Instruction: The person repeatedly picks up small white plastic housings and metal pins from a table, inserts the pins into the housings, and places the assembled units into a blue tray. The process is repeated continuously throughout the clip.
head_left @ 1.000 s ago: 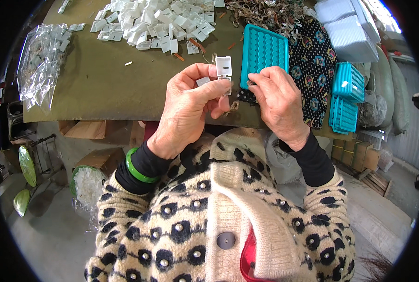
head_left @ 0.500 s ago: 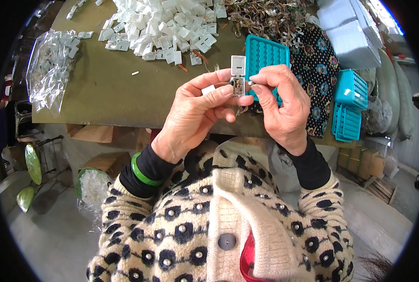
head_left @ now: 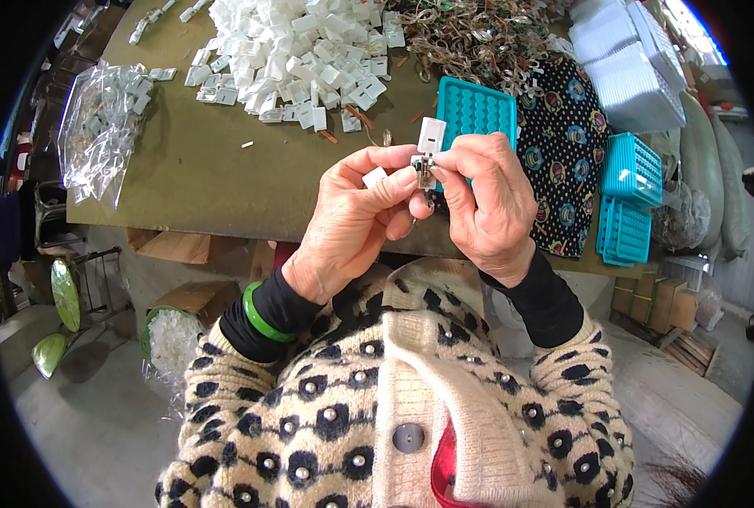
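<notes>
My left hand [head_left: 339, 207] is closed around a small white plastic case [head_left: 424, 174], thumb against its front. Its hinged lid [head_left: 431, 135] stands raised, and small metal parts show inside. Another white piece [head_left: 374, 178] is tucked between the fingers of that hand. My right hand [head_left: 497, 199] pinches at the case's right side, thumb and forefinger together; whatever lies between these fingertips is hidden. Thin clear wire hangs below the case. Behind the hands lies a turquoise tray [head_left: 478, 110] with rows of round hollows.
A heap of white plastic cases [head_left: 297, 59] covers the table's far middle. Beside it lies a tangle of wires [head_left: 470, 38] on a patterned black cloth [head_left: 555, 161]. A clear bag [head_left: 98, 127] sits at left; stacked turquoise trays [head_left: 631, 173] and white trays [head_left: 627, 63] stand right.
My right hand has moved left, bringing its pinched fingertips onto the case. The small silvery round piece seen in them before is now hidden. The case has tilted slightly.
</notes>
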The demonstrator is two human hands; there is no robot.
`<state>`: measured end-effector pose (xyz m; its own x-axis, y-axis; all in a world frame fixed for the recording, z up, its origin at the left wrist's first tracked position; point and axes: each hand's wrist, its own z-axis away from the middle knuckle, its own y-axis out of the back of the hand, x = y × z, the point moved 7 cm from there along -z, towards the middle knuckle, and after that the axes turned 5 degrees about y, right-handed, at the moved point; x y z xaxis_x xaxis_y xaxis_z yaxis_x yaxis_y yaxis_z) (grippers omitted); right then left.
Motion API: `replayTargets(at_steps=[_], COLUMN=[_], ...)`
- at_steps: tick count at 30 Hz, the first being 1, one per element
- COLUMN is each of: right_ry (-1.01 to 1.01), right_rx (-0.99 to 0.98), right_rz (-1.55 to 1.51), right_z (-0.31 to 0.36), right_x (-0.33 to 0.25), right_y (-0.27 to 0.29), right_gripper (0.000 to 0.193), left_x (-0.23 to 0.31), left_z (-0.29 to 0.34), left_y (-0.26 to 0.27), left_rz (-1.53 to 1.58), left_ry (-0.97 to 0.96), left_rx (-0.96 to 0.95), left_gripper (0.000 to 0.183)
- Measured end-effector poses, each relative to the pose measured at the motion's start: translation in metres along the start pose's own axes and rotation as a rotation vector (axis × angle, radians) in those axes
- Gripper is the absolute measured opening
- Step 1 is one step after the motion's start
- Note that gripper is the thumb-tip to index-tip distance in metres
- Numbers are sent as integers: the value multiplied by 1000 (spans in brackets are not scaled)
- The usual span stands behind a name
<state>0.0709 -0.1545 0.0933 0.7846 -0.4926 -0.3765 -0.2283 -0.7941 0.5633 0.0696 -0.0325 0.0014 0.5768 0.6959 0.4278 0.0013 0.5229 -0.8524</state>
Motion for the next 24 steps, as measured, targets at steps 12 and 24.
replayTargets(at_steps=[12,24], right_ry=[-847,-730], right_rx=[-73,-66], right_rz=[-1184,-888], right_z=[16,7], right_x=[27,22], right_y=[-20,-23], right_gripper=[21,37], left_x=[16,14], left_z=[11,11], left_y=[-17,-5], left_rz=[-252,-194], left_ry=[-176,-180], left_rx=[-6,8], left_gripper=[18,15])
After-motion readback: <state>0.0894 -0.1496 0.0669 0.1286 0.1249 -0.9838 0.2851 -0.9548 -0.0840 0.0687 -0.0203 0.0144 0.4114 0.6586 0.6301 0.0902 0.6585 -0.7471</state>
